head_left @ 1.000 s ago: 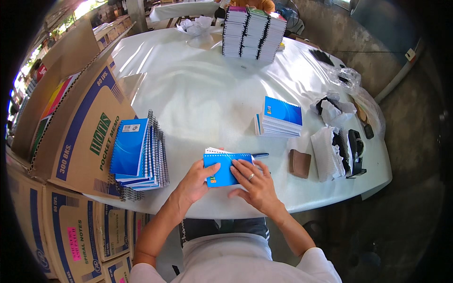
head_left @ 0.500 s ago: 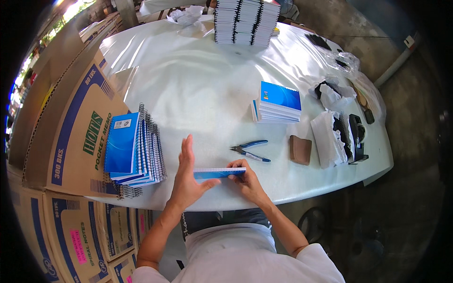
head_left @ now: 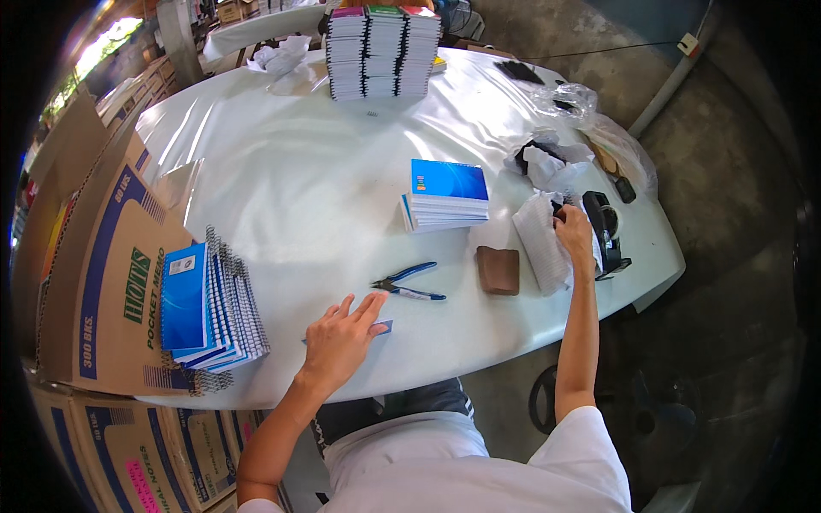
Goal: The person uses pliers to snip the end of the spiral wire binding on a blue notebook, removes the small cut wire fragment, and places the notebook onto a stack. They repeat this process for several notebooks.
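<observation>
With mid-table as hub and twelve o'clock straight ahead: at nine, a tall open carton. At eight, just beside it, a fanned stack of blue spiral notebooks, wire edges outward. On to seven, near the table's edge: left hand, fingers long and loosely spread, palm over a small blue notebook; resting or lightly pinching, hard to say. Probably light, stiff-covered yet bendy in the pages, a touch slippery from the gloss; best taken across opposite edges, thumb on the cover. Mostly hidden, that notebook, with only blue slivers either side of the hand; tilt and binding impossible to judge.

At six, just beyond the fingertips, spread-handled pliers. At three, near the hub, a neat pile of blue-topped pads; at four, a brown block. Further out at three, a torn white paper packet, likely soft and crumply, best cupped round its middle. At its far end, right hand, fingers curled down against dark contents; fingertips out of sight, so no telling about any grip.
</observation>
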Demonstrator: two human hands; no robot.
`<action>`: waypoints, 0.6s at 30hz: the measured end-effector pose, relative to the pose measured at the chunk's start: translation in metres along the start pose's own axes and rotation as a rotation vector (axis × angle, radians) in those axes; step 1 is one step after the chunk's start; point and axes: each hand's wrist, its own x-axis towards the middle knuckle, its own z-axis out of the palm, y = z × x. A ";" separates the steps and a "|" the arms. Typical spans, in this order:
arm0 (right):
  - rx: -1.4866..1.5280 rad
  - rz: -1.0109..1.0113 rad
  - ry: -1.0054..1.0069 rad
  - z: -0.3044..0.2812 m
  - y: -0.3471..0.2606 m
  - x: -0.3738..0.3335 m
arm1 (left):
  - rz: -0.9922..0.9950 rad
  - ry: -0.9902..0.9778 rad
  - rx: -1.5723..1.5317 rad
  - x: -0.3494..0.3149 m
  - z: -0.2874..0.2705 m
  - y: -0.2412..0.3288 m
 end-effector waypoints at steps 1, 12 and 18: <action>0.018 0.023 -0.009 -0.005 -0.006 0.004 | -0.015 -0.007 0.010 0.000 -0.001 0.000; 0.159 -0.206 0.325 -0.073 -0.067 -0.007 | -0.024 -0.023 -0.004 0.000 -0.005 0.001; 1.027 -0.418 -0.378 -0.054 -0.213 -0.123 | -0.013 -0.041 0.050 -0.001 -0.002 -0.003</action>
